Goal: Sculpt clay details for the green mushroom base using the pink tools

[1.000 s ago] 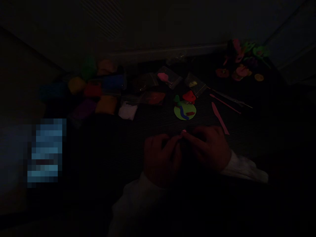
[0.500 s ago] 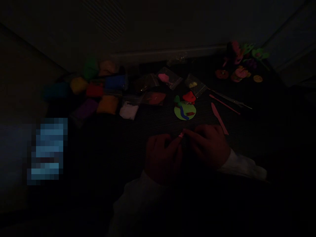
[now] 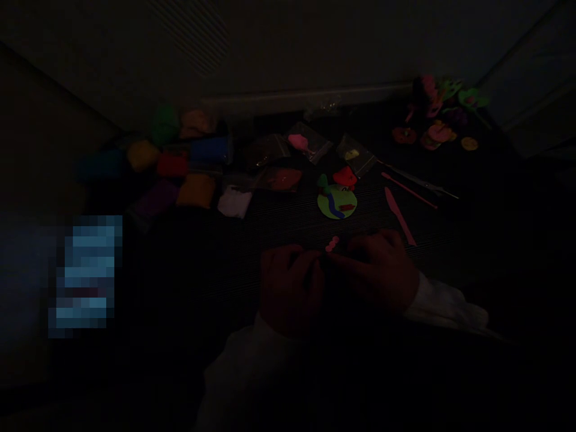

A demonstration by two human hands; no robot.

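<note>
The scene is very dark. My left hand point(image 3: 290, 285) and my right hand point(image 3: 378, 267) meet fingertip to fingertip over the dark ribbed mat point(image 3: 279, 228). Between the fingertips sits a small pink clay piece point(image 3: 332, 244) that looks like a short row of tiny balls. Both hands pinch it with curled fingers. Just beyond lies a yellow-green clay disc point(image 3: 336, 202) carrying a blue wavy strip, a red bit and a green blob. A red clay shape point(image 3: 344, 177) rests at its far edge.
Several coloured clay bags point(image 3: 180, 165) lie at the far left, a white lump point(image 3: 234, 202) near them. A pink plastic knife point(image 3: 399, 215) and thin pink tool point(image 3: 408, 190) lie right. Finished clay figures point(image 3: 438, 114) stand at the far right. A blurred bright patch point(image 3: 85, 273) glows left.
The pink piece between my fingertips shows more clearly now and sits slightly higher. My hands have shifted only a little, staying together.
</note>
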